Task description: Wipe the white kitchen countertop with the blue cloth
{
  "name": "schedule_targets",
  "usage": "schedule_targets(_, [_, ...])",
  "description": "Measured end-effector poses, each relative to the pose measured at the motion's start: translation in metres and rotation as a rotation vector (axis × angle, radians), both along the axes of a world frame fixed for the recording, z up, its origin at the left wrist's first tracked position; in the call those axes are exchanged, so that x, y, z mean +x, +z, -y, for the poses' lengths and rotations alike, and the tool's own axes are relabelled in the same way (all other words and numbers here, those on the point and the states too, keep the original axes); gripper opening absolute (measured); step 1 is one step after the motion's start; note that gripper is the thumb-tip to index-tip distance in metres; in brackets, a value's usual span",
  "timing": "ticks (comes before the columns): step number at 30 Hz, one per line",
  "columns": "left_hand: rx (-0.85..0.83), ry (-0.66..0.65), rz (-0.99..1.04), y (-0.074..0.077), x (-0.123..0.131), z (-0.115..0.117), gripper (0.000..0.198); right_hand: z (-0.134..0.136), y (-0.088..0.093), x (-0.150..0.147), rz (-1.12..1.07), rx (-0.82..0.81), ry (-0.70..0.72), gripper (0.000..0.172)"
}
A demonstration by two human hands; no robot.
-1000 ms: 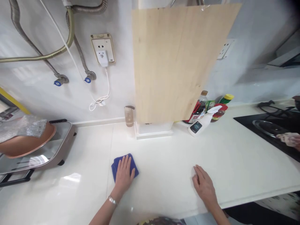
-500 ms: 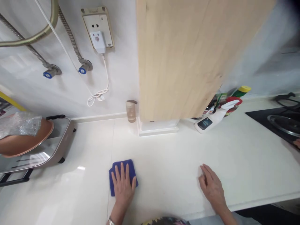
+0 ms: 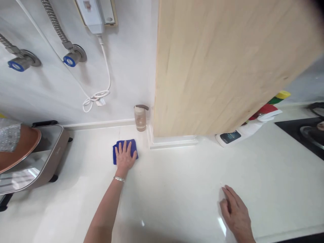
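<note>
My left hand (image 3: pixel 125 156) lies flat with its fingers spread, pressing on a folded blue cloth (image 3: pixel 133 145) on the white countertop (image 3: pixel 174 182). The cloth is close to the wall, a little in front of a clear tumbler (image 3: pixel 140 119) with a brown strap. My right hand (image 3: pixel 236 212) rests on the countertop at the lower right. Its fingers are loosely curled together, and I see nothing in them; the underside of the hand is hidden.
A wooden cabinet panel (image 3: pixel 217 67) juts out overhead. Behind its lower edge lean a white spray bottle (image 3: pixel 238 135) and other bottles. An electric cooker (image 3: pixel 57 152) with a copper-coloured pan (image 3: pixel 27 141) stands left. A black cooktop (image 3: pixel 296 130) lies right, a white cord (image 3: pixel 107 71) on the wall.
My left hand has slid the blue cloth forward across the countertop toward the wall. My right hand keeps its curled pose. The view has shifted closer to the wall.
</note>
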State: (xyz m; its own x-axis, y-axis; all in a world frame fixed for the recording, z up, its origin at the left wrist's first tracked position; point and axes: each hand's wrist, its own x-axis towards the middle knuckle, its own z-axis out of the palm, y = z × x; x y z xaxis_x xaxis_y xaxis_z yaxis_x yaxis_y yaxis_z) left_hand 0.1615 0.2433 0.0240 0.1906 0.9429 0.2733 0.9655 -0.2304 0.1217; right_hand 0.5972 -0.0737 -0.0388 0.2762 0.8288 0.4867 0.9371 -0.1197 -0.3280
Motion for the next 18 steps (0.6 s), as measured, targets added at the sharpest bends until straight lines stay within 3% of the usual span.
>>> schedule_targets(5, [-0.02,0.03,0.008,-0.001,0.008,-0.057,0.064,0.0,0.003,0.0,-0.005,-0.047,-0.006,0.049])
schedule_targets(11, [-0.038,-0.002,0.042,-0.003,0.015,-0.107,0.064,-0.001,0.005,-0.001,0.008,-0.05,-0.007,0.05])
schedule_targets(15, [-0.059,0.01,0.058,-0.002,0.018,-0.128,0.064,-0.001,0.003,-0.002,0.018,-0.062,-0.018,0.051])
schedule_targets(18, [-0.063,0.015,0.065,0.0,0.018,-0.13,0.064,0.0,0.002,-0.003,0.029,-0.069,-0.032,0.05])
